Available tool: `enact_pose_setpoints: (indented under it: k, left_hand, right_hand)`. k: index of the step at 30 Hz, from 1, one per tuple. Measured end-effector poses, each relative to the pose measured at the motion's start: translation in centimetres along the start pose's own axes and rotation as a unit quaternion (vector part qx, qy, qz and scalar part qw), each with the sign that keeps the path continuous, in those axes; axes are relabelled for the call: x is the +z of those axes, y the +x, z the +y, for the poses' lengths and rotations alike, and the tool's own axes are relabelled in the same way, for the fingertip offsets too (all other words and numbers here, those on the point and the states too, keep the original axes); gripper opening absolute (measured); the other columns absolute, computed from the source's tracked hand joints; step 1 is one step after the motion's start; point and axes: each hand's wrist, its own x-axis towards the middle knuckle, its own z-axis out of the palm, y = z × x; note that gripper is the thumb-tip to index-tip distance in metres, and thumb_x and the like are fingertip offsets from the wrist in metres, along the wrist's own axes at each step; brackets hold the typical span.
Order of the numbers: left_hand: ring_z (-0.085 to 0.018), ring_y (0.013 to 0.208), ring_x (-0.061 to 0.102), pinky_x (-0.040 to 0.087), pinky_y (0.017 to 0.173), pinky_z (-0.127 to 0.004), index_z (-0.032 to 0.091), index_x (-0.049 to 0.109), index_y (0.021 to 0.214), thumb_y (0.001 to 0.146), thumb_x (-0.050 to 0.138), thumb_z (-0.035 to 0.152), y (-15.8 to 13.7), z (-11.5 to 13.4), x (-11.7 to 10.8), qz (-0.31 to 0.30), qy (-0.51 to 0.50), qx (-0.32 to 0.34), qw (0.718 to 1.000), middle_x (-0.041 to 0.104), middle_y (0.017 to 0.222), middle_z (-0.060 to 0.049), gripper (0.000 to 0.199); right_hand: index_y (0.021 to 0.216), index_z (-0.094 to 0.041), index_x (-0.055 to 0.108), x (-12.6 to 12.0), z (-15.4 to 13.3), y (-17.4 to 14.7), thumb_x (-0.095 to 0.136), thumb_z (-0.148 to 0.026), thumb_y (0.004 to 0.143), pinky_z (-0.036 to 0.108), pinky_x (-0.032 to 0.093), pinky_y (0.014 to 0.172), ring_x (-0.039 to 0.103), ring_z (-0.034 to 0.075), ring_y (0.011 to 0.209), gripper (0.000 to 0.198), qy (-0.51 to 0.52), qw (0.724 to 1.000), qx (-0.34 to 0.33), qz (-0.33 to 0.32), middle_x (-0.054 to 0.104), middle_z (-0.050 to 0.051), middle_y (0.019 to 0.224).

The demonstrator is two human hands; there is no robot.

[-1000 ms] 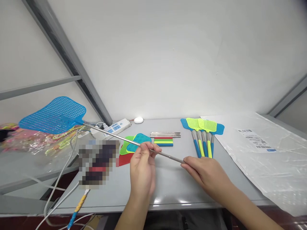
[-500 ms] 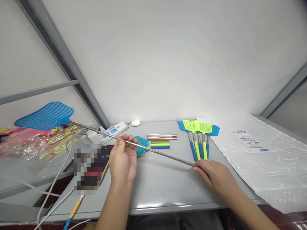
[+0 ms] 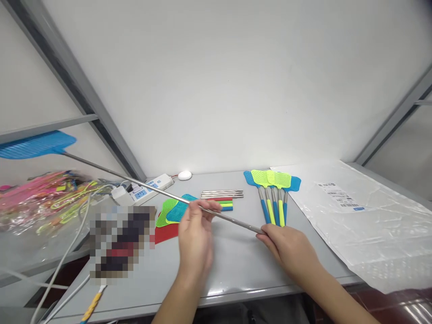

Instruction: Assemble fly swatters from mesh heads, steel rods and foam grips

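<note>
A fly swatter with a blue mesh head (image 3: 38, 145) and a long, extended metal rod (image 3: 135, 181) slants across the view above the table. My left hand (image 3: 197, 234) is closed on the middle of the rod, with the thumb in front of it. My right hand (image 3: 292, 247) grips the thicker lower end, hiding its tip. Behind my left hand lie loose swatter heads in green (image 3: 165, 215), blue (image 3: 180, 208) and red (image 3: 167, 234). Several metal rods (image 3: 221, 194) and coloured handle tubes (image 3: 227, 204), partly hidden by my left fingers, lie beyond it.
Several whole fly swatters (image 3: 275, 193) with blue and yellow handles lie fanned out at the right. A white plastic mailer (image 3: 344, 225) covers the table's right side. At the left are a power strip (image 3: 151, 188), cables, a blurred-out object and bagged colourful goods (image 3: 43, 202).
My left hand has slid along the rod toward my right hand. The view has turned slightly right. Green and red swatter heads now show more behind my left hand.
</note>
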Motion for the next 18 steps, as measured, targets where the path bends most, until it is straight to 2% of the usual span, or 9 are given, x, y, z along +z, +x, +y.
enact_pose_setpoints:
  k: [3,6,9,12,15,18]
  left_hand:
    - [-0.015,0.075,0.063,0.052,0.078,-0.031,0.017,0.060,0.077,0.090,0.056,0.044,2.1,1.9,-0.9,0.048,-0.031,0.043,0.997,0.061,0.075,-0.001,0.031]
    - [-0.014,0.074,0.061,0.052,0.076,-0.030,0.016,0.061,0.076,0.090,0.058,0.043,3.0,2.7,-1.2,0.033,-0.031,0.028,0.999,0.060,0.074,-0.001,0.030]
    - [-0.014,0.073,0.060,0.052,0.075,-0.029,0.015,0.061,0.077,0.089,0.060,0.042,3.0,2.6,-1.2,0.029,-0.043,0.013,0.999,0.060,0.075,-0.002,0.029]
    - [-0.014,0.074,0.060,0.052,0.075,-0.029,0.015,0.062,0.079,0.088,0.060,0.043,3.1,2.4,-1.4,0.050,-0.049,0.022,0.997,0.060,0.078,-0.002,0.029]
    - [-0.013,0.073,0.060,0.051,0.075,-0.029,0.017,0.062,0.081,0.088,0.061,0.044,3.1,2.1,-2.1,0.068,-0.045,0.046,0.996,0.060,0.078,-0.001,0.029]
    - [-0.013,0.076,0.060,0.051,0.077,-0.029,0.017,0.064,0.086,0.088,0.061,0.045,2.0,1.0,-2.8,0.070,-0.020,0.030,0.997,0.061,0.079,-0.001,0.027]
  right_hand:
    - [0.072,-0.022,0.055,0.4,1.0,-0.9,0.028,-0.046,0.102,0.028,0.024,0.050,0.053,0.015,0.047,0.046,-0.030,0.999,-0.004,0.011,0.058,-0.002,0.054]
    - [0.072,-0.021,0.055,0.3,1.9,-1.9,0.027,-0.044,0.102,0.028,0.026,0.050,0.052,0.015,0.046,0.047,-0.044,0.999,-0.017,0.019,0.057,-0.002,0.053]
    - [0.075,-0.021,0.056,0.0,2.5,-2.4,0.031,-0.041,0.102,0.028,0.028,0.052,0.053,0.015,0.048,0.042,-0.047,0.998,-0.023,0.018,0.059,-0.001,0.056]
    - [0.076,-0.020,0.058,-0.1,3.3,-2.7,0.038,-0.042,0.100,0.028,0.031,0.054,0.054,0.016,0.053,0.038,-0.041,0.999,-0.001,0.019,0.059,0.000,0.060]
    - [0.080,-0.019,0.060,0.2,3.9,-3.2,0.043,-0.042,0.098,0.028,0.034,0.057,0.057,0.017,0.060,0.034,-0.013,0.999,0.032,0.025,0.059,0.001,0.064]
    - [0.086,-0.019,0.061,0.7,4.1,-3.5,0.047,-0.039,0.097,0.028,0.036,0.059,0.059,0.017,0.064,0.028,0.031,0.999,0.038,0.022,0.061,0.002,0.069]
